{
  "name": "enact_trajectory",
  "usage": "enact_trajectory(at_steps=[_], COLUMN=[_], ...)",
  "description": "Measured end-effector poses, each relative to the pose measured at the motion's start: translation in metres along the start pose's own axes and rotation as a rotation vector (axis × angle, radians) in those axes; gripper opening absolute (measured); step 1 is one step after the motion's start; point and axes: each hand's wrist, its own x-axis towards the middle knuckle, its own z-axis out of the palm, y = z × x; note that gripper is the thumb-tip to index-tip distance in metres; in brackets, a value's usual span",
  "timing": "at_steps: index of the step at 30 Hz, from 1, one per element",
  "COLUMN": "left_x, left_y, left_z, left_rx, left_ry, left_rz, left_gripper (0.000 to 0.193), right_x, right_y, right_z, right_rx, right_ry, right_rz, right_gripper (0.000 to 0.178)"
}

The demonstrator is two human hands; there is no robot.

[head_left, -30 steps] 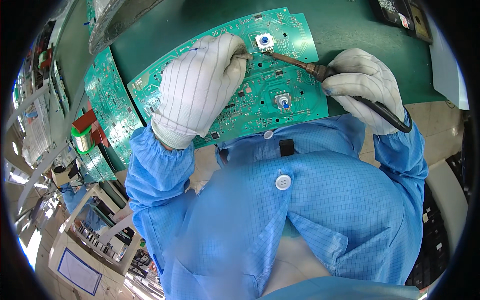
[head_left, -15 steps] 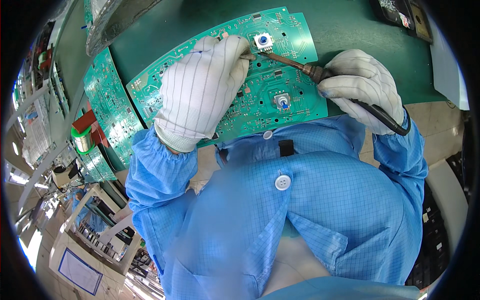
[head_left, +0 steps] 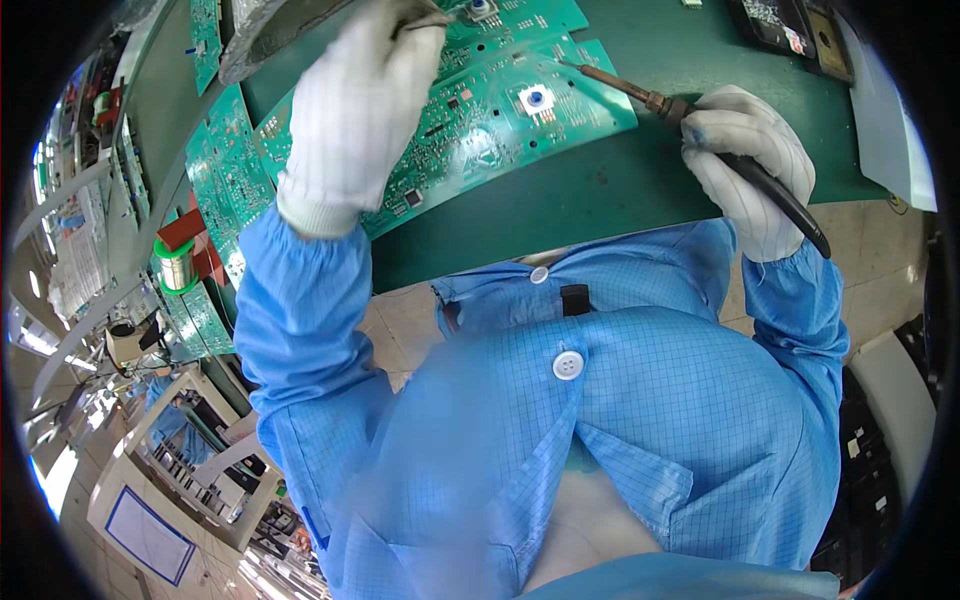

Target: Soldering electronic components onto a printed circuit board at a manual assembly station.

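My right hand [head_left: 748, 165], in a white striped glove, is closed around a soldering iron [head_left: 655, 103]. Its tip points left, over the right part of a green circuit board panel [head_left: 470, 145]. A white component with a blue centre [head_left: 537, 99] sits on the nearer board section; a similar blue-centred part [head_left: 481, 9] shows on the farther section at the top edge. My left hand [head_left: 362, 105], gloved and smeared by motion, lies over the panel's left half. Its dark fingertips are pinched together near the farther component; what they hold, if anything, I cannot make out.
More green boards [head_left: 228, 150] lie to the left, beside a solder spool [head_left: 176, 268] with green rims and a reddish-brown block [head_left: 181, 230]. A clear plastic bag [head_left: 262, 40] lies at the far left. A black tray [head_left: 772, 25] stands at the far right of the green tabletop [head_left: 600, 185].
The panel has slid away from me, exposing tabletop along its near edge. My left hand has moved forward and left. My right hand has drawn the iron slightly back to the right, off the farther component.
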Motion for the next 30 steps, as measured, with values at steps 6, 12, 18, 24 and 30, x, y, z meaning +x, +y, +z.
enact_trajectory(at_steps=[6,12,18,24,30], left_x=[-0.041,-0.043,-0.017,0.001,0.013], left_y=[0.035,0.047,0.068,0.027,0.025], left_z=[-0.017,-0.053,-0.043,-0.009,-0.008], left_rx=[-0.226,-1.066,-0.069,0.243,0.311], left_ry=[-0.101,-0.122,0.073,0.007,-0.091], left_rz=[0.011,-0.297,-0.042,0.315,0.195], left_gripper=[0.018,0.024,0.018,0.013,0.019], right_x=[-0.005,-0.019,-0.019,-0.015,-0.016], right_y=[-0.017,-0.034,-0.038,-0.031,-0.032], right_z=[0.008,0.034,0.053,0.051,0.051], right_rx=[0.017,0.265,0.219,0.07,0.103], right_ry=[0.162,0.367,0.416,0.376,0.313], right_rz=[0.267,0.544,0.462,0.243,0.278], right_gripper=[0.025,0.029,0.028,0.026,0.023])
